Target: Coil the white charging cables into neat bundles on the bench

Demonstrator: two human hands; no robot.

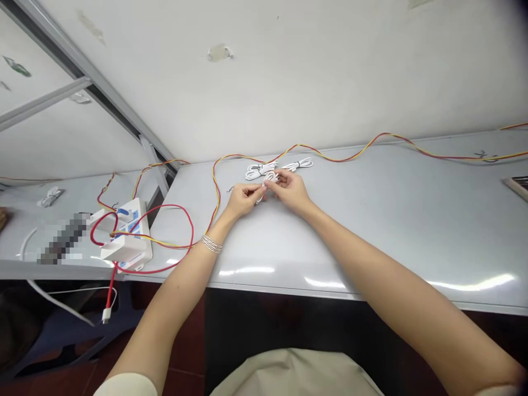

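A small coiled white cable is held between my two hands, just above the grey tabletop. My left hand is closed, thumb and fingertips pinching the coil from the left. From the right, my right hand grips the same coil with thumb and curled fingers. Behind them lie two more white cable bundles: one with dark ties round it and another to its right. My fingers cover part of the held coil.
Red and yellow twisted wires run along the back of the grey table. On the left, a white power strip carries plugs and a looped red cable. A metal frame post stands behind it. Another white cable bundle lies far left.
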